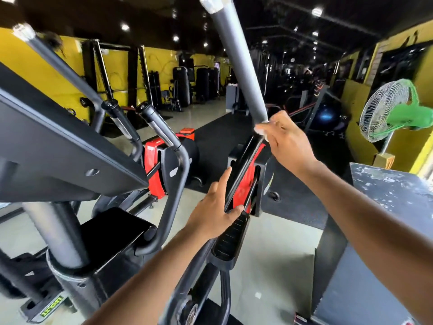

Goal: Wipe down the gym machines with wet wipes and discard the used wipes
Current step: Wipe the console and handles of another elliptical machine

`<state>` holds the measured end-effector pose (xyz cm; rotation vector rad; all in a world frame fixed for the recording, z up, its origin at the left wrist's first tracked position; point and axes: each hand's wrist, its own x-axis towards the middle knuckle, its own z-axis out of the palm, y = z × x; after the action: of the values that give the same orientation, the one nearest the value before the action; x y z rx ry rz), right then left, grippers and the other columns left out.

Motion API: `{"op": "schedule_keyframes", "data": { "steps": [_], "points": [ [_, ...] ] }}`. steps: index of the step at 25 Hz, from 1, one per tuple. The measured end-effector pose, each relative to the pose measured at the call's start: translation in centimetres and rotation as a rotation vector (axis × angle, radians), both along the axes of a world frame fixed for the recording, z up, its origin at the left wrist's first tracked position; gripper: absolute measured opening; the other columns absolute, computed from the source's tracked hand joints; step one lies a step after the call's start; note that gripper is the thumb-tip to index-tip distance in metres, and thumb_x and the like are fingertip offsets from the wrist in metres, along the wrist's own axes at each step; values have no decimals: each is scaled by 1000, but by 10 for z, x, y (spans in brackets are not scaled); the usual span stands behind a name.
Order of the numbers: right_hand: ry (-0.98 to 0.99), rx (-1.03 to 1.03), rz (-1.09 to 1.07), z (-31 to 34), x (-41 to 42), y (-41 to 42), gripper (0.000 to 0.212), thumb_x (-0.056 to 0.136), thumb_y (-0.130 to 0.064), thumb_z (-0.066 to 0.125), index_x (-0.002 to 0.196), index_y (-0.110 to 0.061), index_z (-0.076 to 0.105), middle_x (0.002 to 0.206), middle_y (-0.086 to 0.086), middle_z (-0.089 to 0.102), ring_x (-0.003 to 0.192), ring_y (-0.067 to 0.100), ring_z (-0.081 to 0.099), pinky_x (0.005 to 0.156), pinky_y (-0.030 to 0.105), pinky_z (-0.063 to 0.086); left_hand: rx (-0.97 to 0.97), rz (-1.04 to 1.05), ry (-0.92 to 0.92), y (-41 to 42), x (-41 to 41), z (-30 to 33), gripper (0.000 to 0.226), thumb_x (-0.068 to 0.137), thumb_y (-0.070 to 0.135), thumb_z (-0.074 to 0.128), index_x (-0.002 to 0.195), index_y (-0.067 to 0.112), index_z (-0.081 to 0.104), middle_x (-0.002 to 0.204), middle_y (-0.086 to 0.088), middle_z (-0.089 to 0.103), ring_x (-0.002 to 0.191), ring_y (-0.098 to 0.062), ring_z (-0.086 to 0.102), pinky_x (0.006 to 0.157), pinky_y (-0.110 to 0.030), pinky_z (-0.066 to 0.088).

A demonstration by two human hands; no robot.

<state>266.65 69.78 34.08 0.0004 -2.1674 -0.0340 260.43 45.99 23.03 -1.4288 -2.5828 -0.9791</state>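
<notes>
And here's the wet wipe, a small white wad sitting at about one o'clock from frame centre, pressed against the bottom end of the grey foam handle of the elliptical machine. The right hand has its fingers curled round the wipe, wrapping it onto the bar right where the foam gives way to the black arm below. That grip makes sense: closing the wipe around the tube cleans the whole circumference in one slide.

Down at six o'clock from the wipe, the left hand is spread with straight fingers, its fingertips touching the black lower arm. It grips nothing; my read is that it's bracing the swinging arm so the handle doesn't pivot away under the wiping pressure (these arms move freely).

Moving outward: at nine o'clock a second handle angles up left, with the dark console panel below it. Out at three o'clock stands a green-backed fan, and a scuffed grey box sits at four o'clock. No bin is in view, so discarding looks some way off.
</notes>
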Motion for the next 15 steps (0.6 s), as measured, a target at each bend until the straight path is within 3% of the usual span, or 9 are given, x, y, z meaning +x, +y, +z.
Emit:
{"op": "schedule_keyframes", "data": {
  "steps": [2, 6, 12, 15],
  "points": [
    [199, -122, 43, 11, -3, 9, 25, 103, -9, 50, 117, -15, 70, 107, 6, 54, 86, 20, 59, 71, 36, 54, 18, 19, -5, 15, -6, 4, 99, 100, 46, 62, 162, 43, -14, 165, -6, 32, 142, -34, 47, 113, -49, 43],
    [153, -156, 97, -2, -24, 5, 20, 105, -11, 48, 111, -10, 67, 107, 5, 57, 88, 23, 60, 77, 40, 54, 45, 77, 66, 22, -9, -1, 90, 105, 41, 55, 160, 47, -16, 145, -12, 58, 122, -32, 63, 99, -44, 50],
    [92, -200, 166, -28, -19, 3, 19, 102, -3, 52, 108, -8, 70, 106, 3, 55, 78, 11, 56, 74, 29, 53, 54, 67, 86, 22, -6, 0, 87, 106, 43, 52, 162, 42, -14, 149, -10, 56, 125, -29, 63, 99, -41, 51],
    [162, -213, 155, -12, -23, 0, 20, 102, -3, 51, 107, -9, 70, 105, 3, 55, 87, 18, 59, 79, 32, 52, 56, 60, 85, 21, -7, 0, 87, 106, 43, 52, 162, 43, -15, 149, -10, 56, 125, -29, 62, 101, -41, 50]
  ]
}}
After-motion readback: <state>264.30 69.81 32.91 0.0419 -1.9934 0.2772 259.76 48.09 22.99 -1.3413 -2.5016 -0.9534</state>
